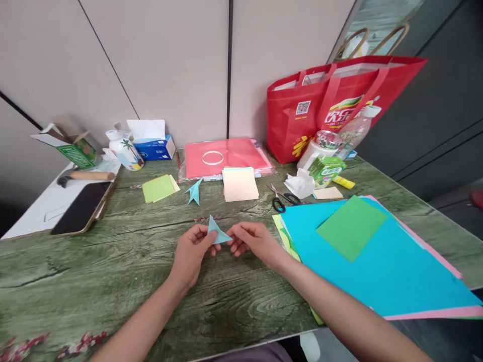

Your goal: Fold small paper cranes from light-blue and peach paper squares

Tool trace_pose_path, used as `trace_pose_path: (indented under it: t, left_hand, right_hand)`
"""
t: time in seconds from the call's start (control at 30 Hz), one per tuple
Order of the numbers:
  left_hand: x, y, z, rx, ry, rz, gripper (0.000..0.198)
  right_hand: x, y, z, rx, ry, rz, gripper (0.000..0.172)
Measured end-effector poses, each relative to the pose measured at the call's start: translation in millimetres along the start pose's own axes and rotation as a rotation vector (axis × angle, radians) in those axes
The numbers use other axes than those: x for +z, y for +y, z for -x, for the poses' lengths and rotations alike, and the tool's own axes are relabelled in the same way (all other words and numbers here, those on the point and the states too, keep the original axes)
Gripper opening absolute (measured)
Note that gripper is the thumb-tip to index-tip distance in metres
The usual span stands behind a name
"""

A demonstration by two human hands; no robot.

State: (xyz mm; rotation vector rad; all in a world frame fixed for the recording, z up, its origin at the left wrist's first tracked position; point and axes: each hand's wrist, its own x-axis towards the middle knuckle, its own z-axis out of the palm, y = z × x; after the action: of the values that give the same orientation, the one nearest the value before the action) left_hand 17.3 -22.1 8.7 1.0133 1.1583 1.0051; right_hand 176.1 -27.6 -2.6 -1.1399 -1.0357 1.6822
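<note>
Left hand [196, 244]: bare; thumb laid forward over bent fingers in a firm pinch. Right hand [256, 242]: bare; fingers curled, thumb alongside the index finger, fingertips directed at the left hand, the two near each other. Left forearm [151, 306]: bare, slanting up from lower left. Right forearm [332, 289]: bare, slanting in from lower right.

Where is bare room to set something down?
Free: green wood-grain table from flat black phone to left forearm; smaller patch from there to right forearm. Crowded: right, under large blue paper sheet; back right, around red shopping bag.
</note>
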Motion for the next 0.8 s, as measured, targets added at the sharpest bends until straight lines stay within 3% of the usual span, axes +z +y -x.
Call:
trace_pose_path:
  t: [0.2,0.33,0.57,0.8]
  left_hand:
    - [-0.3,-2,-1,-0.007,-0.006,-0.004,0.014]
    - [-0.2,-5,0,-0.045,-0.079,-0.006,0.015]
    - [-1.4,-8,0,-0.076,-0.124,0.002,0.016]
    - [-0.4,-11,-1,-0.095,-0.122,-0.008,0.016]
  right_hand:
    - [0,5,1,-0.050,-0.002,0.110,0.032]
    - [1,8,1,-0.117,-0.014,0.190,0.028]
    - [-1,7,0,-0.053,-0.043,0.139,0.025]
    - [5,9,5,-0.207,-0.030,0.219,0.015]
